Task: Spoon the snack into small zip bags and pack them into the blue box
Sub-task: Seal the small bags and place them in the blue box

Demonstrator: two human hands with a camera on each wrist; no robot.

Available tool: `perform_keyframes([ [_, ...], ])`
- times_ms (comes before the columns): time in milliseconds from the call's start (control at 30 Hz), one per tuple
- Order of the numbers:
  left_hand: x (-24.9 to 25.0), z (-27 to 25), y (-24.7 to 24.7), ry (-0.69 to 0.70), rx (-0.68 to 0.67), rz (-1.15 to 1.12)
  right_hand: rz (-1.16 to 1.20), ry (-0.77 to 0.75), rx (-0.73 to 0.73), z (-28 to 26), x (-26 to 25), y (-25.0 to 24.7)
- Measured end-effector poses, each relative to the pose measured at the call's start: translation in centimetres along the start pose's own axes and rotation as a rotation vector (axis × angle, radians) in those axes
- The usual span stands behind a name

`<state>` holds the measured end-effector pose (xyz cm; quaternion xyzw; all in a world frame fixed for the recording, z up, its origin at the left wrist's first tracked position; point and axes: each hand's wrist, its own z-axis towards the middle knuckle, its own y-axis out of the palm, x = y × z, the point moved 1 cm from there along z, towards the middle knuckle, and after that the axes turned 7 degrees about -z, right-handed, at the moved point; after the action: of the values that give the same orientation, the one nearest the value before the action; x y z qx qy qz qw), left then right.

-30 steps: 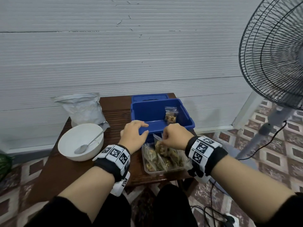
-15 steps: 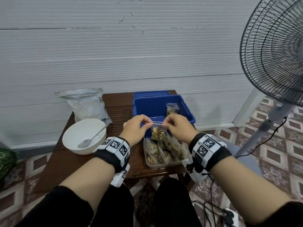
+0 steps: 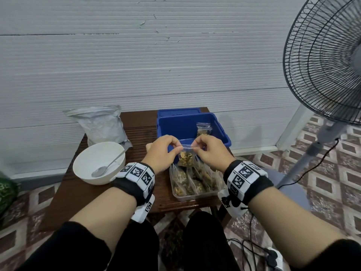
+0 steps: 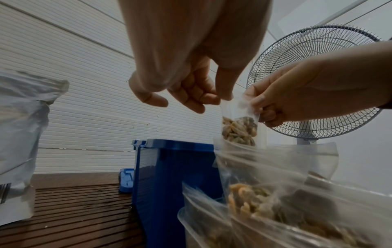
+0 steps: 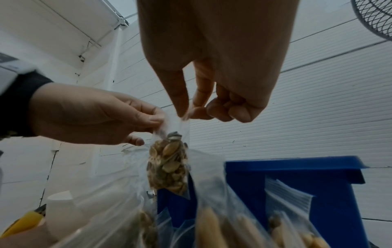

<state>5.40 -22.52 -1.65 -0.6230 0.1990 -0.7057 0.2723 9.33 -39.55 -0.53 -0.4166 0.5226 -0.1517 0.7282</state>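
Note:
A small clear zip bag [image 3: 186, 157] [image 4: 238, 127] [image 5: 168, 165] part filled with nuts and seeds hangs just above the clear tray [image 3: 195, 196]. My left hand [image 3: 163, 151] [image 4: 220, 99] pinches its top left corner and my right hand [image 3: 208, 150] [image 5: 186, 114] pinches its top right corner. Several filled zip bags [image 3: 193, 178] stand in the tray. The open blue box [image 3: 222, 133] [image 4: 169, 184] [image 5: 318, 184] sits behind it with one filled bag [image 3: 203, 130] inside. A white bowl [image 3: 97, 165] holds a metal spoon [image 3: 109, 166].
A large silvery snack pouch [image 3: 101, 126] [image 4: 19, 134] leans at the back left of the small brown slatted table [image 3: 74, 192]. The box's blue lid [image 3: 179, 112] lies behind the box. A standing fan [image 3: 328, 75] is close on the right, with cables [image 3: 254, 249] on the tiled floor.
My right hand lifted one filled bag out of the tray. My left hand left the box's rim and took the bag's other top corner, and both raised it slightly.

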Motion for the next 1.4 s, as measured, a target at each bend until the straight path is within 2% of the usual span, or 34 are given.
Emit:
perform_keyframes([
  [167, 0.0, 0.0, 0.0, 0.006, -0.003, -0.026, -0.037, -0.080, 0.029, 0.1, 0.0, 0.3],
  [600, -0.9, 0.3, -0.4, -0.001, 0.042, -0.193, -0.063, -0.094, -0.009, 0.4, -0.4, 0.0],
  [767, -1.4, 1.0, -1.4, -0.054, 0.122, -0.308, -0.070, -0.087, -0.007, 2.1, -1.3, -2.9],
  [867, -2.6, 1.9, -1.8, -0.121, 0.184, -0.293, -0.146, -0.094, -0.005, 4.3, -1.9, -6.0],
  [1000, -4.7, 3.4, -2.0, -0.209, 0.249, -0.251, -0.392, -0.097, -0.126, 7.8, -2.4, -9.3],
  [1100, -5.6, 4.7, -2.2, -0.253, 0.249, -0.204, -0.612, -0.066, -0.234, 10.7, -1.7, -9.6],
  [1400, -8.0, 9.7, -1.8, -0.285, 0.231, -0.133, -0.946, 0.067, -0.619, 18.1, 2.0, -4.5],
])
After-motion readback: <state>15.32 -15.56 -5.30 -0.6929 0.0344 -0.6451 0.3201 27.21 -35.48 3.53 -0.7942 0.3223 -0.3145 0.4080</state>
